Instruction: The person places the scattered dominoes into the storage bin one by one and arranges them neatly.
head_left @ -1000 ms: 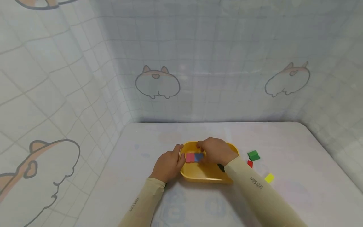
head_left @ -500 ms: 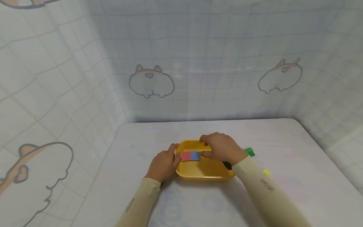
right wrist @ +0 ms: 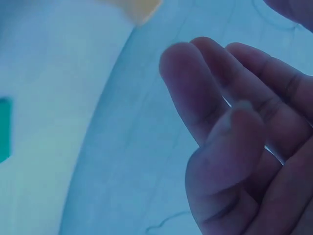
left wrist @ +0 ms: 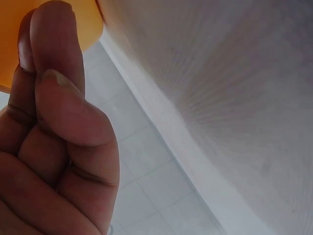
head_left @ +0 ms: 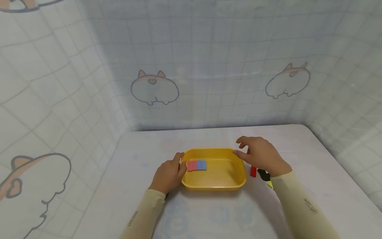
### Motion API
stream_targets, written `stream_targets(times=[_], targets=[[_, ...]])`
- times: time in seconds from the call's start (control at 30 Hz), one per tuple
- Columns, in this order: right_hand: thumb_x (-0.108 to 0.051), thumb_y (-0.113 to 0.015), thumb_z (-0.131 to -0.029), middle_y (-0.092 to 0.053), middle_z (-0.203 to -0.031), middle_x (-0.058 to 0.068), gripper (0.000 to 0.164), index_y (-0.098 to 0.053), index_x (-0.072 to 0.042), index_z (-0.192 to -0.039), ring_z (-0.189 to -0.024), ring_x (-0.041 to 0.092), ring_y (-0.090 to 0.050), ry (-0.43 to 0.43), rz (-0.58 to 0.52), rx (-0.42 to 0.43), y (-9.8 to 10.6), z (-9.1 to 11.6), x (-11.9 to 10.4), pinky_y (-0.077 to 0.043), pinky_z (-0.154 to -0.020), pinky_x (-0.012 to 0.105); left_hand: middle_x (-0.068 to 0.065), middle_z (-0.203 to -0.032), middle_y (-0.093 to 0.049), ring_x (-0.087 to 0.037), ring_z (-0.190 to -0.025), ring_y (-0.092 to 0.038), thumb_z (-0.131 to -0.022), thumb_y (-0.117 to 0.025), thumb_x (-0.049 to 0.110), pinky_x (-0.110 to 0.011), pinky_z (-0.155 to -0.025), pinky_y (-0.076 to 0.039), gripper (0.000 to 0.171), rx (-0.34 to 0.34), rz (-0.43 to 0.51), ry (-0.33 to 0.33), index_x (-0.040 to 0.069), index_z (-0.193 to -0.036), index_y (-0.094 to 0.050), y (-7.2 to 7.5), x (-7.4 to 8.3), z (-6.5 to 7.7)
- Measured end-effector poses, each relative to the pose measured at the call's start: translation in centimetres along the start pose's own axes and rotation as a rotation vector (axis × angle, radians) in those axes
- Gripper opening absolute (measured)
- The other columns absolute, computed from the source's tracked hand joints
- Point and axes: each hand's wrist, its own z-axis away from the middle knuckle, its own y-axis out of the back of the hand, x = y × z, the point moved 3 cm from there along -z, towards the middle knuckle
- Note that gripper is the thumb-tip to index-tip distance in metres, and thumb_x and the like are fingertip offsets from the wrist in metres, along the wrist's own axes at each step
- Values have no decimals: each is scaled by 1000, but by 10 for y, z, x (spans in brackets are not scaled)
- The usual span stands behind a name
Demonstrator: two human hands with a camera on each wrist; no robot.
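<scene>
A yellow plastic tray (head_left: 213,189) stands on the table. Inside, near its left end, pink tiles (head_left: 192,165) and blue tiles (head_left: 201,165) lie side by side in a short row. My left hand (head_left: 167,174) holds the tray at its left rim, thumb toward the tiles; in the left wrist view the fingertips (left wrist: 56,34) overlap the tray's edge. Over the tray's right end is my right hand (head_left: 261,154), thumb and fingers spread apart with nothing between them, as the right wrist view also shows.
On the white table (head_left: 215,215), right of the tray, lie a red piece (head_left: 253,171) and a yellow piece (head_left: 270,185), partly covered by the right arm. A green piece (right wrist: 5,128) shows in the right wrist view. Patterned cloth walls (head_left: 209,83) enclose the table.
My right hand has come away from the tiles and moved right, to the tray's right rim. The row of tiles is now uncovered. My left hand stays at the left rim.
</scene>
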Motion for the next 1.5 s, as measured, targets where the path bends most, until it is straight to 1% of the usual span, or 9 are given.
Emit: stream_targets(times=[0.13,0.27,0.5,0.67,0.9,1.07,1.17,1.33,1.5], targets=[[-45,-77,-96,-76,-109,2,41,-71,-16,-125,-81,14,-64,-70,-12,-9,-1,11,17,-57,-69,38,11,-56,-40,-7,-46,-33,-105,-54,30,-28,-45,-34,38,1,-10,-3,10,-137,-60,-2,-2,1],[-44,-77,-96,-76,-109,2,41,-71,-15,-124,-81,15,-65,-95,-20,-11,-4,21,28,-56,-67,38,10,-56,-41,-7,-45,-32,-106,-54,30,-28,-45,-33,38,1,-5,-4,10,-138,-60,-4,-3,2],[-42,-79,-94,-76,-107,0,43,-71,-14,-125,-86,18,-66,-132,-17,-24,-12,36,46,-58,-72,43,10,-57,-41,-7,-45,-32,-106,-54,30,-28,-45,-32,39,8,9,-14,9,-139,-59,-2,-3,2],[-40,-80,-93,-75,-107,-3,46,-69,-13,-128,-91,20,-69,-148,-50,-57,-21,44,57,-58,-78,47,10,-57,-40,-7,-45,-31,-106,-55,29,-27,-45,-31,38,9,11,-15,9,-139,-58,-1,-3,1],[-36,-82,-92,-74,-101,-9,45,-69,-11,-127,-90,16,-69,-151,-74,-68,-27,49,65,-59,-78,43,10,-57,-41,-7,-45,-31,-106,-54,30,-28,-45,-31,39,1,14,-1,10,-140,-58,-2,-2,2],[-42,-84,-90,-74,-102,-5,47,-69,-14,-126,-90,17,-68,-167,-95,-74,-31,49,74,-58,-79,43,12,-58,-41,-7,-45,-32,-106,-55,30,-28,-45,-32,39,10,15,-2,10,-139,-59,-1,-2,3],[-44,-83,-90,-73,-104,-4,49,-69,-16,-127,-90,18,-66,-192,-98,-84,-37,49,84,-59,-77,40,12,-58,-40,-6,-45,-31,-105,-56,29,-28,-45,-32,39,25,11,-20,9,-138,-59,-1,-2,3],[-40,-84,-90,-73,-106,-1,47,-68,-17,-127,-88,19,-63,-233,-98,-77,-42,51,98,-57,-70,33,12,-56,-38,-6,-45,-29,-105,-56,29,-27,-44,-30,38,37,10,-43,8,-137,-60,-1,-2,3],[-39,-84,-89,-73,-105,-1,47,-68,-16,-127,-86,18,-63,-226,-92,-54,-41,50,106,-55,-66,30,12,-56,-39,-6,-45,-29,-105,-55,29,-27,-44,-29,39,24,5,-26,9,-138,-60,-2,-1,2]])
